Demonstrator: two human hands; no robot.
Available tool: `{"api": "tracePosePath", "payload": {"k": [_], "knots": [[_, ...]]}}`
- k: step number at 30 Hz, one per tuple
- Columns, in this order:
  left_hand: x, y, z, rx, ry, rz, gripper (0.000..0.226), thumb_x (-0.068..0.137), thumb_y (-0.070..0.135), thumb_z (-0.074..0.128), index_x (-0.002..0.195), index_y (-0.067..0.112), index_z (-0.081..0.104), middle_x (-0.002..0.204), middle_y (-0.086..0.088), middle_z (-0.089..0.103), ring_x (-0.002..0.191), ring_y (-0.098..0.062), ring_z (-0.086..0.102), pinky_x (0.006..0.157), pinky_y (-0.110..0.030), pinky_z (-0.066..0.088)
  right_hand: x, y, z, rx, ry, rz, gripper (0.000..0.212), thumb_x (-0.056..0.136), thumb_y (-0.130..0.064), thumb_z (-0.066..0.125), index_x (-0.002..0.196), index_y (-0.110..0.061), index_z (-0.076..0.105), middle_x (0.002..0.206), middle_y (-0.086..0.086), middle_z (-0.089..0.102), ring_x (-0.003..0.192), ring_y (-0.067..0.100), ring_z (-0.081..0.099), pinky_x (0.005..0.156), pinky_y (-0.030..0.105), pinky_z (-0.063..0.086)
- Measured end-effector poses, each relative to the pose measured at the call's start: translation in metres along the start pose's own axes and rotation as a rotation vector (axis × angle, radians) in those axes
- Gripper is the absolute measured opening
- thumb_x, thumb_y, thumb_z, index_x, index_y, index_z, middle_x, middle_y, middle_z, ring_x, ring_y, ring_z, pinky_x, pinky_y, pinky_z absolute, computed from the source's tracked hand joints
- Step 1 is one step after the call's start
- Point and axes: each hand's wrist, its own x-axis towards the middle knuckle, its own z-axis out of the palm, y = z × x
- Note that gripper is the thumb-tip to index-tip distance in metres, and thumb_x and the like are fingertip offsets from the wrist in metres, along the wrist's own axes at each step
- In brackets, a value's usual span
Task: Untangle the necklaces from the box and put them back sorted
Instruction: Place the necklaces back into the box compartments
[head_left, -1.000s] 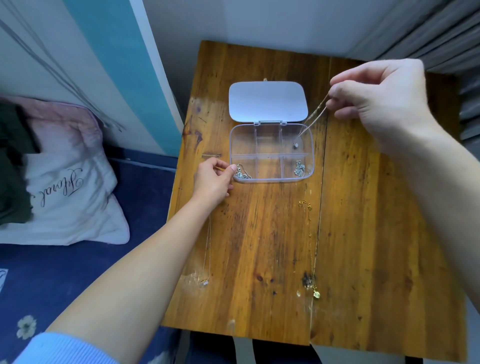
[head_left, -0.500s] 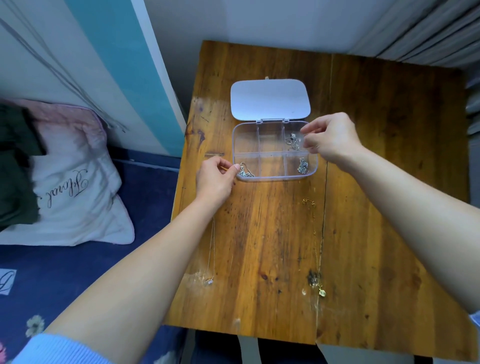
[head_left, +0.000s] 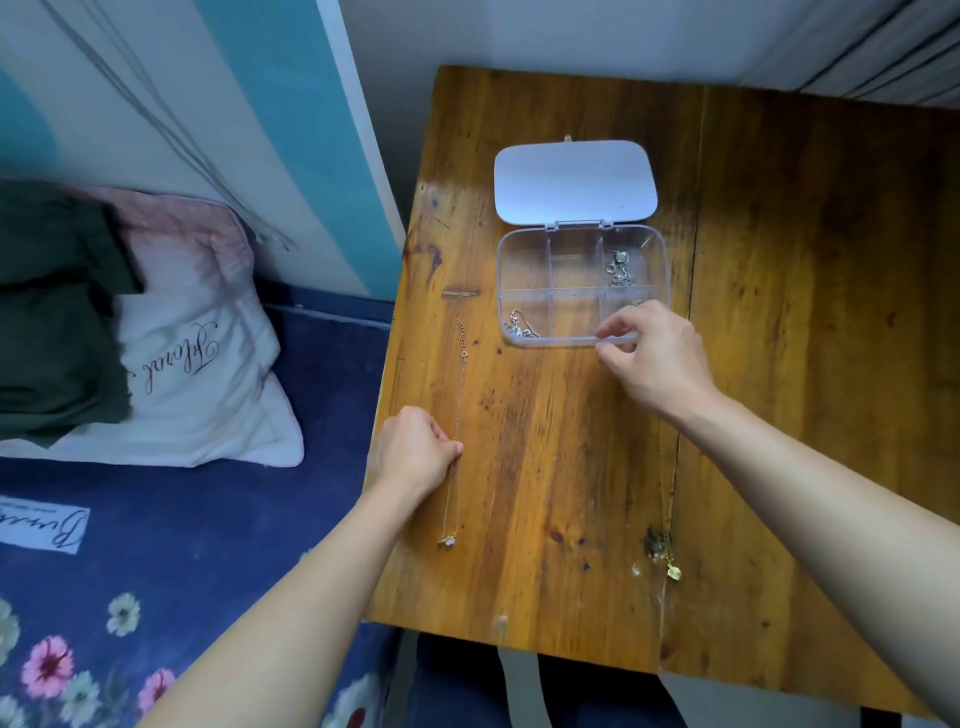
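Necklaces are split between the clear box (head_left: 582, 340) and the tabletop (head_left: 545, 467) in the head view. Three silver pieces lie coiled in separate compartments: far right (head_left: 619, 267), near left (head_left: 519, 326), and one near right, mostly hidden by the right hand (head_left: 657, 356). That hand curls its fingertips at the box's near rim; whether it grips anything cannot be told. The left hand (head_left: 413, 452) pinches the thin rose-gold chain (head_left: 459, 395) stretched straight on the tabletop. A gold pendant chain (head_left: 670, 551) lies well to the right, along the board seam. By this showing about half is stored; two chains remain, and the lid (head_left: 574, 182) lies open.
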Motion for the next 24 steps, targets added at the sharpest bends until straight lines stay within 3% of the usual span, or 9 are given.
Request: {"api": "tracePosePath", "payload": {"k": [4,7,10,12,15,17,20,22,24], "knots": [[0.003,0.011,0.003,0.100,-0.047,0.049,0.011,0.087,0.022,0.065,0.083,0.012,0.066,0.083,-0.006,0.069,0.079,-0.027,0.066,0.074,-0.041,0.057,0.004,-0.001,0.000,-0.036,0.000,0.010,0.009,0.082,-0.027,0.068,0.090,-0.026,0.071,0.103,0.003,0.069,0.098,0.028,0.062,0.081,0.034,0.043],[-0.003,0.014,0.001,0.095,-0.040,0.094,0.016,0.084,0.027,0.067,0.078,0.013,0.063,0.078,-0.004,0.066,0.076,-0.026,0.064,0.067,-0.035,0.053,0.004,0.001,0.000,-0.032,0.010,0.026,0.010,0.082,-0.027,0.069,0.091,-0.025,0.072,0.104,0.002,0.071,0.100,0.027,0.062,0.083,0.035,0.043],[-0.010,0.018,-0.010,-0.124,0.000,0.186,0.022,0.078,0.023,0.069,0.061,0.014,0.058,0.065,-0.002,0.062,0.067,-0.021,0.062,0.061,-0.033,0.052,0.003,0.002,0.000,-0.024,0.025,0.012,0.010,0.083,-0.025,0.068,0.092,-0.023,0.073,0.103,0.003,0.071,0.099,0.027,0.063,0.085,0.036,0.044],[-0.016,0.023,-0.024,-0.299,0.063,0.277,0.016,0.073,0.019,0.070,0.061,0.011,0.062,0.065,-0.002,0.064,0.066,-0.019,0.061,0.060,-0.031,0.052,0.003,0.002,0.001,-0.015,0.026,0.016,0.010,0.083,-0.026,0.068,0.092,-0.023,0.072,0.104,0.002,0.071,0.098,0.027,0.063,0.084,0.035,0.044],[-0.024,0.035,-0.051,-0.458,0.183,0.434,0.011,0.069,0.014,0.073,0.061,0.011,0.065,0.086,0.004,0.068,0.072,-0.009,0.060,0.063,-0.018,0.046,0.002,0.002,0.001,-0.013,0.008,0.035,0.011,0.083,-0.027,0.068,0.092,-0.024,0.072,0.105,0.002,0.071,0.098,0.027,0.063,0.086,0.038,0.045],[-0.028,0.048,-0.068,-0.534,0.208,0.508,0.012,0.069,0.014,0.071,0.060,0.012,0.064,0.098,0.007,0.068,0.072,-0.004,0.059,0.066,-0.020,0.044,0.003,0.001,0.001,-0.011,-0.002,0.047,0.011,0.083,-0.027,0.068,0.093,-0.025,0.072,0.106,0.002,0.071,0.099,0.028,0.062,0.086,0.039,0.046],[-0.025,0.073,-0.088,-0.685,0.176,0.569,0.008,0.068,0.013,0.068,0.061,0.010,0.065,0.086,-0.001,0.074,0.077,-0.013,0.068,0.068,-0.029,0.054,0.003,0.000,0.000,-0.012,-0.014,0.067,0.012,0.083,-0.027,0.068,0.093,-0.025,0.072,0.106,0.003,0.071,0.102,0.029,0.061,0.088,0.040,0.047],[-0.019,0.090,-0.098,-0.781,0.144,0.590,0.010,0.071,0.009,0.070,0.068,0.000,0.067,0.073,-0.015,0.072,0.068,-0.025,0.068,0.063,-0.037,0.057,0.003,0.000,0.000,-0.011,-0.014,0.072,0.012,0.083,-0.028,0.068,0.094,-0.025,0.072,0.106,0.003,0.071,0.102,0.028,0.061,0.087,0.040,0.048],[-0.010,0.105,-0.106,-0.827,0.136,0.614,0.012,0.074,0.007,0.070,0.073,-0.005,0.067,0.071,-0.022,0.070,0.062,-0.026,0.067,0.060,-0.035,0.057,0.003,0.000,0.000,-0.008,-0.012,0.072,0.012,0.083,-0.029,0.068,0.094,-0.025,0.072,0.106,0.002,0.071,0.101,0.028,0.062,0.086,0.040,0.049]]}}
